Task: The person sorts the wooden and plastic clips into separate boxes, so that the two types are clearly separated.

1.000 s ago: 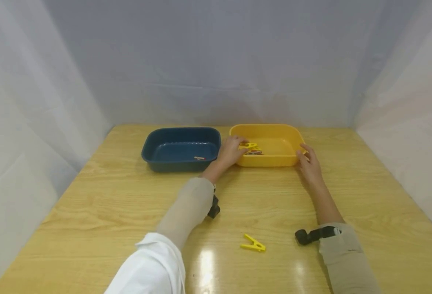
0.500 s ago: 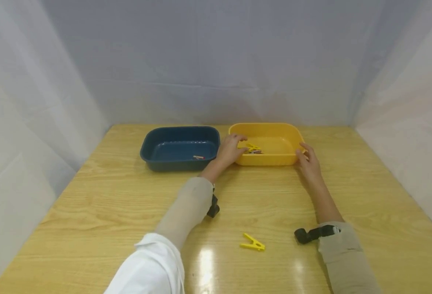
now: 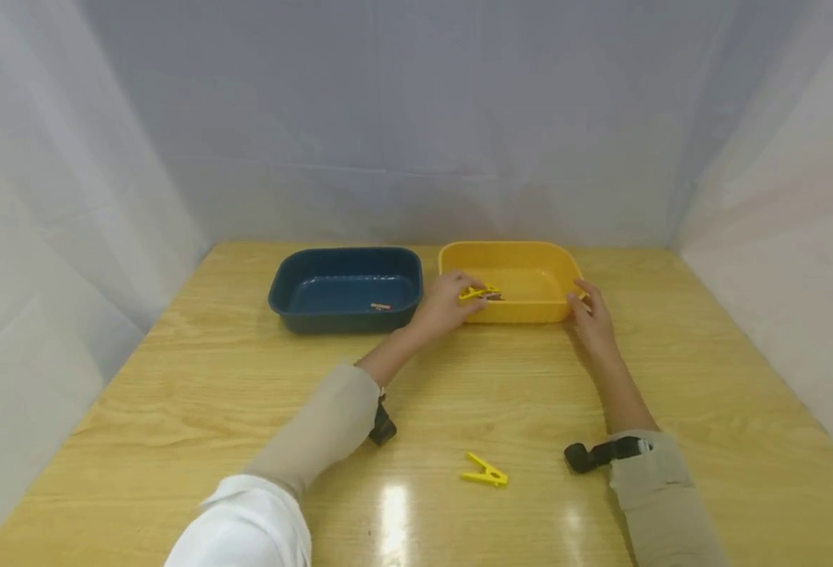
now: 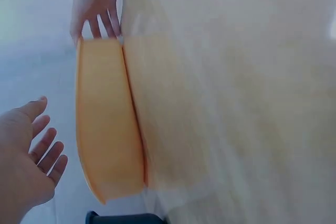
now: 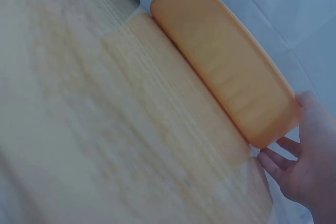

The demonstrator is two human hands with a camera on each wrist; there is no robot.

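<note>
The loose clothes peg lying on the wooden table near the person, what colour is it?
The plastic clothes peg is bright yellow, clearest in the head view.
</note>
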